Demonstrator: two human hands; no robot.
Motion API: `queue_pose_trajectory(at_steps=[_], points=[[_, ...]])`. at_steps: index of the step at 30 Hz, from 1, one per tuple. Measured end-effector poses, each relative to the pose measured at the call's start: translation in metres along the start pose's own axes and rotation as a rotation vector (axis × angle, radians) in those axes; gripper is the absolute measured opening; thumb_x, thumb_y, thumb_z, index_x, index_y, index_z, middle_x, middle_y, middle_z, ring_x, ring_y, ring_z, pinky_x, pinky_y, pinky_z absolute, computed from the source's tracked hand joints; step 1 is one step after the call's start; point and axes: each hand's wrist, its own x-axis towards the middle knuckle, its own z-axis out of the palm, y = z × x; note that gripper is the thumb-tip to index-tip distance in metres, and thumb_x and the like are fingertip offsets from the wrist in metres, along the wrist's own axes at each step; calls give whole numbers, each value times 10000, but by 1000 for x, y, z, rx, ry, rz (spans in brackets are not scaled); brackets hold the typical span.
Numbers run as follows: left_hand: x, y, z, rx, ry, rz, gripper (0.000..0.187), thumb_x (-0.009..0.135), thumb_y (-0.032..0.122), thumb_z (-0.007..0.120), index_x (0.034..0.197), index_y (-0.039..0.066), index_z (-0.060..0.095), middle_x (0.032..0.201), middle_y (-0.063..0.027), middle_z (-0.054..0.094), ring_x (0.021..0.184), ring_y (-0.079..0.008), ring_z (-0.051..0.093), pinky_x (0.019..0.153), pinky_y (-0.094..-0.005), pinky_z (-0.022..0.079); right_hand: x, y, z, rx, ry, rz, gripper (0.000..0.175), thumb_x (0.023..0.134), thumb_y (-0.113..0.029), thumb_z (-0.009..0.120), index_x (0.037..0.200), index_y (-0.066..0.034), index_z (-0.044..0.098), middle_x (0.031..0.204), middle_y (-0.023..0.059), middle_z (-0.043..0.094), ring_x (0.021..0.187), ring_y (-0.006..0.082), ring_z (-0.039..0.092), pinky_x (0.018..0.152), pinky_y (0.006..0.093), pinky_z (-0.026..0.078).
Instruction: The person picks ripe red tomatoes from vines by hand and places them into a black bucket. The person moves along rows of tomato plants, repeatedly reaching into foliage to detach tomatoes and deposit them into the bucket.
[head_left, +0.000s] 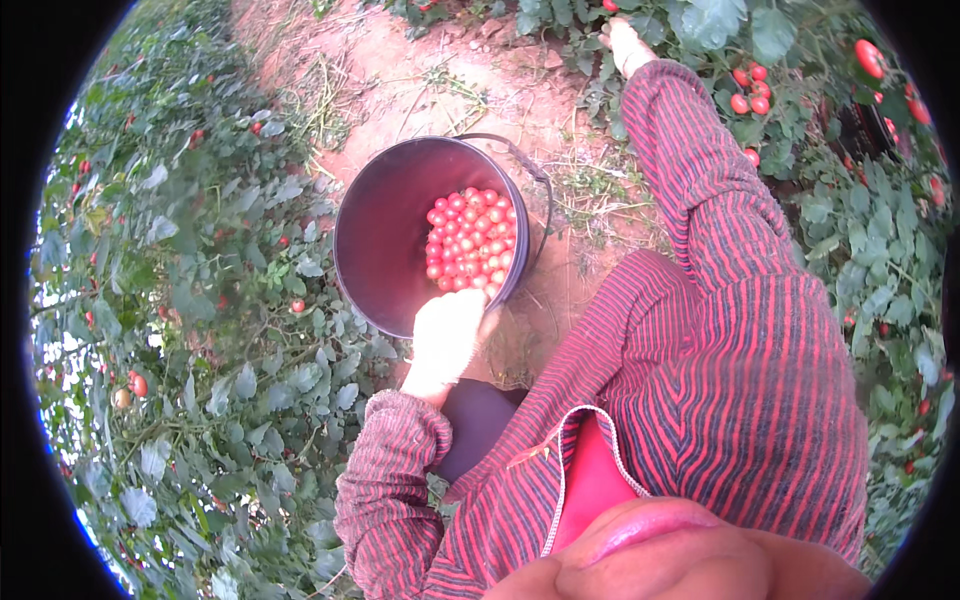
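Note:
A dark plastic bucket (382, 225) is tilted on the soil, its mouth facing me. Small red tomatoes (472, 240) lie heaped along its right inner side. My left hand (448, 330) grips the near rim, its fingers partly hidden and washed out by bright light. At the top, my right hand (626, 45) reaches into the leaves of a tomato plant (675, 34). A red tomato (610, 5) hangs just beyond that hand. Whether the right fingers hold anything is hidden by leaves and glare.
Tomato plants (187, 285) bearing scattered red fruit line the left side. A cluster of red tomatoes (752, 90) hangs beside my right forearm. The bucket's handle (536, 172) is folded to the right. Dry stems (330, 105) lie on the reddish soil path (375, 67).

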Motion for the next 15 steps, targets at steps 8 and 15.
queue_pose_trajectory(at_steps=[8,15], points=[[1,-12,-13,79,-194,-54,226,877,338,689,904,115,662,781,-95,637,751,-303,654,691,-441,508,79,9,22,934,-9,254,391,1033,-314,507,1219,31,503,1352,303,506,1363,457,484,1099,652,449],[2,-18,-16,87,-181,24,125,869,228,637,928,119,616,795,-82,606,753,-282,635,694,-423,498,48,26,17,-107,-143,-574,136,999,-178,512,919,-81,562,759,40,517,691,190,518,613,362,410]])
